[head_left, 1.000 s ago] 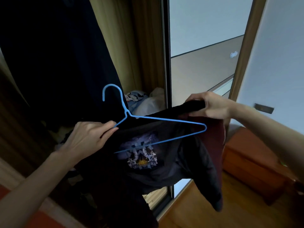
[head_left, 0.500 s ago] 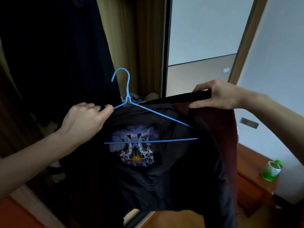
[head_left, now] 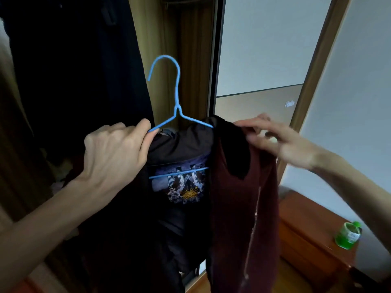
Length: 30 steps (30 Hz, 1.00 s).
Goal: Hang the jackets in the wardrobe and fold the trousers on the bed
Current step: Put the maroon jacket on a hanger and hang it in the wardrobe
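Jacket on blue hanger, left hand grasping both, right hand pinching collar

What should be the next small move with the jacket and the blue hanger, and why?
Probably the right hand should pull the jacket collar over the blue hanger's right arm. The left hand grips the hanger's left arm, but the hook is free, not on any rail.
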{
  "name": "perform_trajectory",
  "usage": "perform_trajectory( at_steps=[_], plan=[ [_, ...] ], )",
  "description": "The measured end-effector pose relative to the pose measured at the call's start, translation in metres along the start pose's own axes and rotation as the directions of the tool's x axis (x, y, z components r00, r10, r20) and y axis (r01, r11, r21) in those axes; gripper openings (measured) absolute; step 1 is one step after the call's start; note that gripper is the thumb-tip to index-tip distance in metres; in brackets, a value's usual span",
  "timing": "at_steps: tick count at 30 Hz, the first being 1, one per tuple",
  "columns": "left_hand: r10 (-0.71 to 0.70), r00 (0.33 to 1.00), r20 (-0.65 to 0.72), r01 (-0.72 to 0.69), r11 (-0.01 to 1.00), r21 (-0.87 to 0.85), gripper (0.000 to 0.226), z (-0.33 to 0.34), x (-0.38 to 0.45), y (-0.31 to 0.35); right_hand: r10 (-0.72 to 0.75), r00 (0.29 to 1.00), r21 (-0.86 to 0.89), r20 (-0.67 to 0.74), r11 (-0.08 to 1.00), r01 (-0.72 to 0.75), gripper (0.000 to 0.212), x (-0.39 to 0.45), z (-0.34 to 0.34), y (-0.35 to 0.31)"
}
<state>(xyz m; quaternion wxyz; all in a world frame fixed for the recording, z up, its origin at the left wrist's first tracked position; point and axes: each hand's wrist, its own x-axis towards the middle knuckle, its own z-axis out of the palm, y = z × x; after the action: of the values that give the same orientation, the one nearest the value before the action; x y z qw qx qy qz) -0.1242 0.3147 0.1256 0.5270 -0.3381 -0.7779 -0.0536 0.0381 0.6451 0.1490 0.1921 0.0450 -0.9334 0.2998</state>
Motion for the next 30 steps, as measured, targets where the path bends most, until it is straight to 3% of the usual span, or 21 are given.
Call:
perform_trajectory(
  at_steps=[2, 5, 11, 15, 17, 21, 24, 27, 28, 30],
  plan=[
    [0.012, 0.999, -0.051, -0.012, 1.0, -0.005, 0.034, -0.003, -0.001, 0.006, -0.11, 0.993, -0.225, -0.039, 0.969, 0.098, 0.055, -0.002, 0.014, 0.013],
    [0.033, 0.997, -0.065, -0.036, 0.998, -0.051, 0.032, 0.0, -0.002, 0.013, -0.135, 0.991, -0.27, 0.018, 0.953, 0.135, 0.044, 0.001, 0.035, 0.014],
    [0.111, 0.993, -0.032, -0.115, 0.976, -0.186, 0.032, 0.014, 0.0, 0.006, -0.277, 0.956, -0.562, -0.095, 0.808, 0.178, 0.04, -0.008, 0.065, 0.003],
    [0.195, 0.981, -0.013, -0.189, 0.932, -0.308, 0.037, 0.021, 0.003, -0.006, -0.189, 0.964, -0.404, -0.184, 0.909, 0.101, 0.036, -0.005, 0.072, 0.002],
    [0.181, 0.983, -0.011, -0.177, 0.941, -0.288, 0.037, 0.027, 0.003, -0.016, -0.139, 0.963, -0.324, -0.229, 0.944, 0.059, 0.04, -0.005, 0.075, 0.004],
    [0.038, 0.999, -0.013, -0.04, 0.976, -0.213, 0.036, 0.029, 0.014, -0.029, -0.088, 0.961, -0.278, -0.264, 0.961, 0.012, 0.037, -0.002, 0.081, -0.007],
    [-0.081, 0.996, -0.022, 0.071, 0.953, -0.295, 0.028, 0.017, 0.014, -0.005, -0.07, 0.931, -0.223, -0.358, 0.975, -0.013, 0.031, -0.002, 0.079, -0.013],
    [0.089, 0.994, -0.065, -0.109, 0.883, -0.457, 0.037, 0.005, -0.003, 0.005, -0.048, 0.879, -0.143, -0.474, 0.989, -0.023, 0.032, -0.013, 0.068, -0.01],
    [0.058, 0.994, -0.095, -0.098, 0.864, -0.494, 0.039, 0.004, -0.007, -0.001, -0.045, 0.867, -0.136, -0.496, 0.99, -0.026, 0.032, -0.019, 0.066, -0.009],
    [-0.166, 0.985, -0.047, 0.116, 0.836, -0.536, 0.039, 0.014, -0.011, -0.016, -0.033, 0.848, -0.11, -0.529, 0.993, -0.03, 0.033, -0.029, 0.062, -0.008]
  ],
)
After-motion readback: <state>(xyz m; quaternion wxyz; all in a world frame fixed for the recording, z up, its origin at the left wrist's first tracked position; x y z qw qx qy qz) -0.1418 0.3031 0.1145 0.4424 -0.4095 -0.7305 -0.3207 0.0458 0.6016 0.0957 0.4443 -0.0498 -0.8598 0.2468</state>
